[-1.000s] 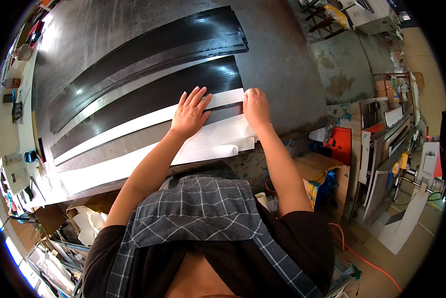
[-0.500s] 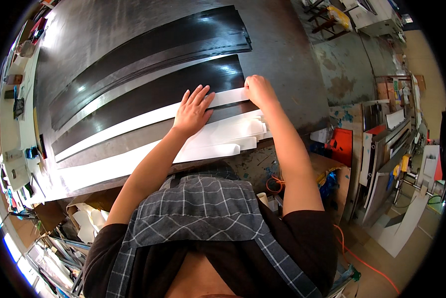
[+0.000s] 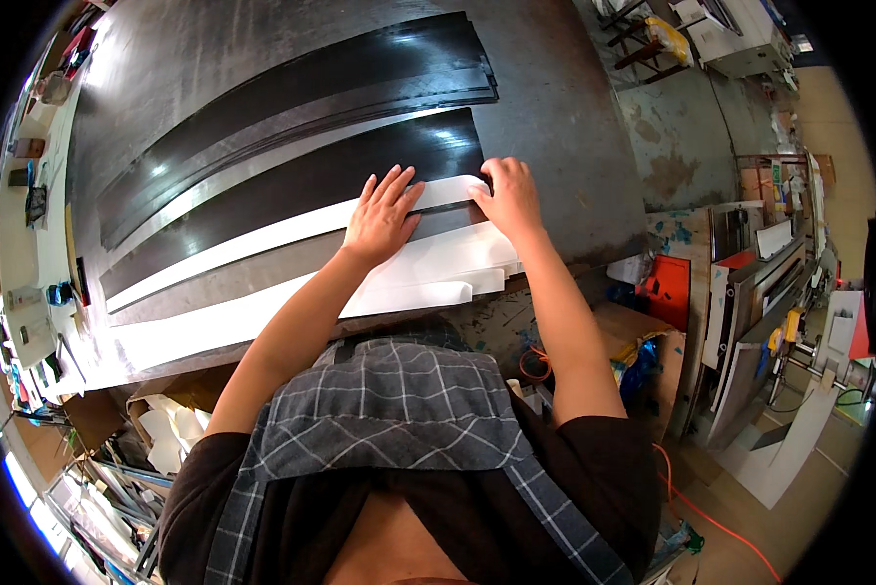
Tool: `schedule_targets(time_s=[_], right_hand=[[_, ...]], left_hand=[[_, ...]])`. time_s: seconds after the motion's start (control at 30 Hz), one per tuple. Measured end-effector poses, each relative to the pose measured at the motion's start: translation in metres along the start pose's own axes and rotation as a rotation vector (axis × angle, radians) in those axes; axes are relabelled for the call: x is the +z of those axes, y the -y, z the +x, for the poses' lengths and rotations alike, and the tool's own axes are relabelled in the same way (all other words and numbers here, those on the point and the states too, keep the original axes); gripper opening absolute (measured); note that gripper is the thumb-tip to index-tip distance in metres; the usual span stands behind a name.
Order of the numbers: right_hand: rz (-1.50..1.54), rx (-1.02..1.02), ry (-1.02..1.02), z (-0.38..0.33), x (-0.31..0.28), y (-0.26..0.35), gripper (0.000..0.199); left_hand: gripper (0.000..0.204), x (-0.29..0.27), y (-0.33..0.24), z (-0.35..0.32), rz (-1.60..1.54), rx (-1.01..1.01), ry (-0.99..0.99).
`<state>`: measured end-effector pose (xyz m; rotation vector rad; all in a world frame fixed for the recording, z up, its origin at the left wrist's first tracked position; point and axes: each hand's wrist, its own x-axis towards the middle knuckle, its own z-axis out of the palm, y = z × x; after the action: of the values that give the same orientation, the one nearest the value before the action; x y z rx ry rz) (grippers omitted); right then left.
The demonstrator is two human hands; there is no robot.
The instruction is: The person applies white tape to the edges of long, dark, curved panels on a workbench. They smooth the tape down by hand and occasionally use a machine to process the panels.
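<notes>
A long white strip (image 3: 262, 235) lies along the near edge of a glossy black sheet (image 3: 399, 149) on a dark metal-looking table. My left hand (image 3: 379, 219) rests flat across the strip and sheet, its fingers stretched out and slightly spread. At the strip's right end, my right hand (image 3: 514, 198) pinches the corner between thumb and bent fingers. There the strip's end curls up a little from the sheet. Nearer to me, several white strips (image 3: 428, 263) lie overlapped along the table's front edge, partly under my left forearm.
A stack of black sheets (image 3: 399, 60) lies farther back on the table (image 3: 564, 146). To the left runs a side bench (image 3: 50, 195) with small items. Panels (image 3: 750, 361) lean at the right, near a red board (image 3: 671, 291) and an orange cable (image 3: 720, 517) on the floor.
My right hand has shifted from a fist over the strip's end to a thumb-and-finger pinch, and that end now curls upward. My left hand has stayed nearly still.
</notes>
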<state>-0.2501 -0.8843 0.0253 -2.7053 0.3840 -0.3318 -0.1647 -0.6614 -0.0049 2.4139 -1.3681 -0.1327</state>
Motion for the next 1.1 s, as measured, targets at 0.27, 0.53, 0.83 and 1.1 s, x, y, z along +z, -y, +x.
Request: schedule_targets(time_s=[0.27, 0.53, 0.83, 1.1], right_hand=[[0.624, -0.281, 0.041, -0.019, 0.013, 0.150, 0.013], [1.535, -0.183, 0.219, 0.049, -0.082, 0.251, 0.015], [1.814, -0.528, -0.223, 0.080, -0.183, 0.270, 0.017], [2.203, -0.448, -0.175, 0.067, -0.196, 0.229, 0.008]], left_hand=[[0.037, 0.003, 0.011, -0.041, -0.069, -0.007, -0.158], [0.044, -0.069, 0.094, -0.157, -0.015, -0.382, -0.315], [0.038, -0.124, 0.261, -0.319, 0.290, -0.987, -0.481], [0.023, -0.169, 0.389, -0.419, 0.339, -1.190, -0.539]])
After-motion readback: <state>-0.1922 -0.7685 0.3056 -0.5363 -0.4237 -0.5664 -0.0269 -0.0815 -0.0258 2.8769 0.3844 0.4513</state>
